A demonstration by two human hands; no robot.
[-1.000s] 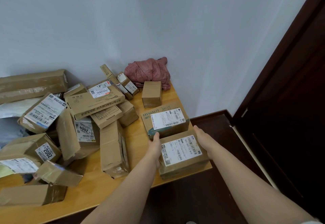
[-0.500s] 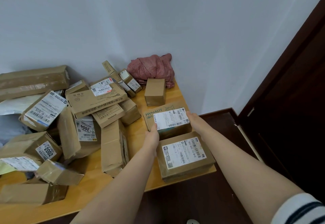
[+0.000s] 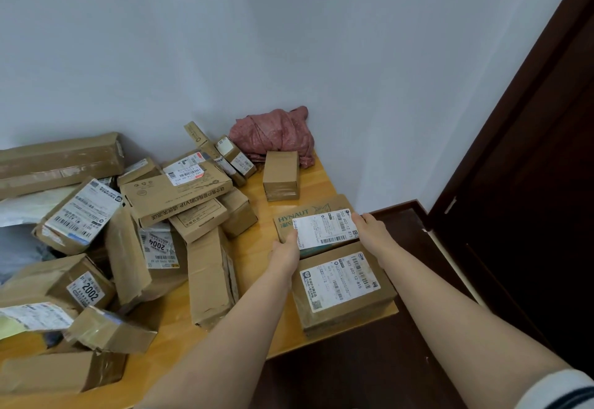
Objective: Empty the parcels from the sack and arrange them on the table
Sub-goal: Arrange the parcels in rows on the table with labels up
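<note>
The pale wooden table (image 3: 254,257) stood pushed into the corner of the room. A bunched pink cloth (image 3: 273,133) lay in its far right corner, with a small plain box (image 3: 281,175) just in front of it. Nearer along the right edge sat the HYNAUT box (image 3: 308,212), and touching its near side was a labelled box (image 3: 340,286) that reached the near right corner. Bare wood separated these from a long dented box (image 3: 209,277) lying to their left. The left half carried a loose heap of parcels (image 3: 173,196), tilted and overlapping, including one marked 2002 (image 3: 80,283) and a brown box (image 3: 61,373) at the near left edge.
</note>
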